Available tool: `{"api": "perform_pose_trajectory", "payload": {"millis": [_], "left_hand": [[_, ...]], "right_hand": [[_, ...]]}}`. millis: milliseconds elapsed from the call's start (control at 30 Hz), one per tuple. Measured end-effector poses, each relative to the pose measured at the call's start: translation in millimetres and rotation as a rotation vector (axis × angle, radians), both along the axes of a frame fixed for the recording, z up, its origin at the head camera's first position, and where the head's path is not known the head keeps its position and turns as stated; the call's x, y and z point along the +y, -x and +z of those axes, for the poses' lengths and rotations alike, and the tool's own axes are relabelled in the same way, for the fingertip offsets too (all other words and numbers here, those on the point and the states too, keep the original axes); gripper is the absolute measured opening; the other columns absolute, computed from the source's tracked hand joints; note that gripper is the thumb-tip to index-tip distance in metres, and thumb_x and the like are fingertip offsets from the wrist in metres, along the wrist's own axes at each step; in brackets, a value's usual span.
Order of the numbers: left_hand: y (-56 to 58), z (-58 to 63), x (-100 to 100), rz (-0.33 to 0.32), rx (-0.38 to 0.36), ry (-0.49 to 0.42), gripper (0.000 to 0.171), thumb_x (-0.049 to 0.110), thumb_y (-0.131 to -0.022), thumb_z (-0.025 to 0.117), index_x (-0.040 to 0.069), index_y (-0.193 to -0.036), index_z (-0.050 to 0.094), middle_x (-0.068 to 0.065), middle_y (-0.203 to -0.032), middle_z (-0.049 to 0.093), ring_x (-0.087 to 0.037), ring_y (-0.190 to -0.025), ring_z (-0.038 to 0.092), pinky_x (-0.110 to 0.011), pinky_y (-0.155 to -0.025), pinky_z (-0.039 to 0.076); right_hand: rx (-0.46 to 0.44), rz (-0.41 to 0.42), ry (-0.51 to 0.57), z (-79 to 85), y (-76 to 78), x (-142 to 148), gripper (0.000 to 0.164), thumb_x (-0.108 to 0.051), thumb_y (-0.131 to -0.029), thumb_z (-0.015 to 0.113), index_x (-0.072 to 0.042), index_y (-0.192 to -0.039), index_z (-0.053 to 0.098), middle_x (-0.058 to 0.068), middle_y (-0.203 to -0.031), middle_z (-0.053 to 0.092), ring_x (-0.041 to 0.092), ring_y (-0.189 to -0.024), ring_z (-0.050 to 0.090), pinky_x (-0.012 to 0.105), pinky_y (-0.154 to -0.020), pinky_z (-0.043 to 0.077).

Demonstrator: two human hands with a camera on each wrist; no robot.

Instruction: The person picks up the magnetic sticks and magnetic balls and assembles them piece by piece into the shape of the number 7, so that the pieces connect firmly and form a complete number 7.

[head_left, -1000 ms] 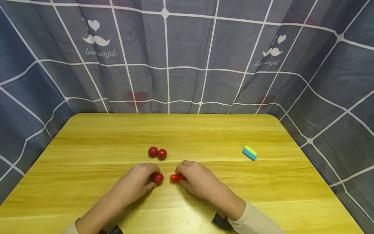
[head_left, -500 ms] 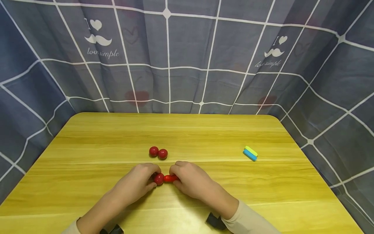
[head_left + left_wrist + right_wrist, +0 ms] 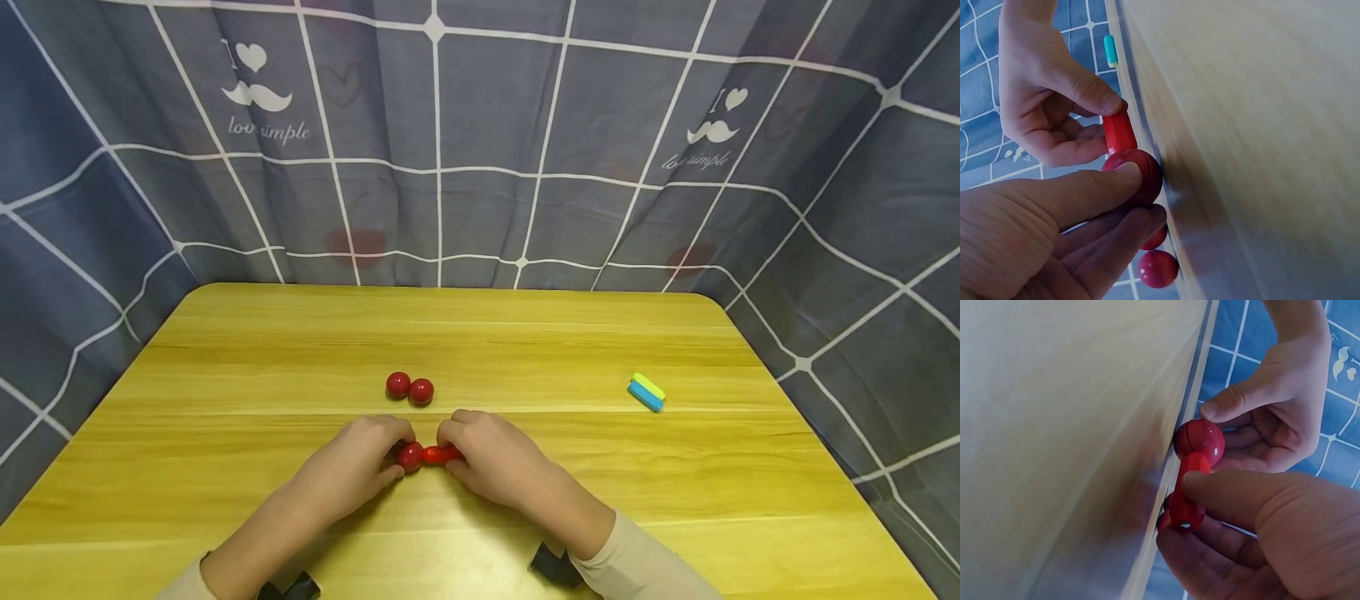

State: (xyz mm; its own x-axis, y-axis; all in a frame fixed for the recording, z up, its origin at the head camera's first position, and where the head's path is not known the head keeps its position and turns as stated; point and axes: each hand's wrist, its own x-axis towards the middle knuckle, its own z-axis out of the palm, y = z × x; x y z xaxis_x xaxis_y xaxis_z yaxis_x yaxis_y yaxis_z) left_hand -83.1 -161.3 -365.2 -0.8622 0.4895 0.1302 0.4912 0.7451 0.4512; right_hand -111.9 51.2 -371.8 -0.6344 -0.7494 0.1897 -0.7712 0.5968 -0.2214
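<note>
Thumb and fingers of my left hand (image 3: pixel 352 462) pinch a shiny dark red ball (image 3: pixel 410 457) at the middle of the table. From the other side my right hand (image 3: pixel 495 458) pinches a short bright red stick (image 3: pixel 437 455). One end of the stick touches the ball, as the left wrist view shows with the stick (image 3: pixel 1120 130) against the ball (image 3: pixel 1138 178). In the right wrist view the stick's near end (image 3: pixel 1186 524) has a small pale spot. Whether ball and stick are joined or only touching, I cannot tell.
Farther back lie two more red balls (image 3: pixel 422 392) side by side. A blue stick (image 3: pixel 646 396) and a yellow-green stick (image 3: pixel 649 386) lie together at the right. A grey checked curtain (image 3: pixel 480 150) hangs behind the wooden table (image 3: pixel 480 333).
My right hand has moved left with the red stick, closing the gap to the ball. The left hand has kept its hold in nearly the same place.
</note>
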Motion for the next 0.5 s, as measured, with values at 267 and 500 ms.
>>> {"api": "perform_pose_trajectory", "payload": {"millis": [267, 500], "left_hand": [[-0.1, 1.8, -1.1, 0.005, 0.006, 0.010, 0.026, -0.001, -0.073, 0.083, 0.013, -0.086, 0.064, 0.010, -0.080, 0.058, -0.006, -0.073, 0.054, -0.024, -0.065, 0.050], [-0.4, 1.6, 0.0, 0.012, -0.016, 0.013, 0.026, -0.001, -0.073, 0.083, 0.012, -0.086, 0.065, 0.009, -0.081, 0.059, -0.007, -0.074, 0.055, -0.024, -0.064, 0.050]], "right_hand": [[-0.040, -0.015, 0.029, 4.5, 6.9, -2.1, 0.017, -0.026, -0.087, 0.074, -0.014, -0.096, 0.068, -0.005, -0.089, 0.061, 0.007, -0.075, 0.055, 0.021, -0.069, 0.049], [0.014, -0.052, 0.043, 8.5, 19.7, -8.9, 0.018, -0.023, -0.087, 0.071, -0.011, -0.100, 0.068, -0.001, -0.093, 0.063, 0.012, -0.082, 0.059, 0.026, -0.074, 0.052]]}}
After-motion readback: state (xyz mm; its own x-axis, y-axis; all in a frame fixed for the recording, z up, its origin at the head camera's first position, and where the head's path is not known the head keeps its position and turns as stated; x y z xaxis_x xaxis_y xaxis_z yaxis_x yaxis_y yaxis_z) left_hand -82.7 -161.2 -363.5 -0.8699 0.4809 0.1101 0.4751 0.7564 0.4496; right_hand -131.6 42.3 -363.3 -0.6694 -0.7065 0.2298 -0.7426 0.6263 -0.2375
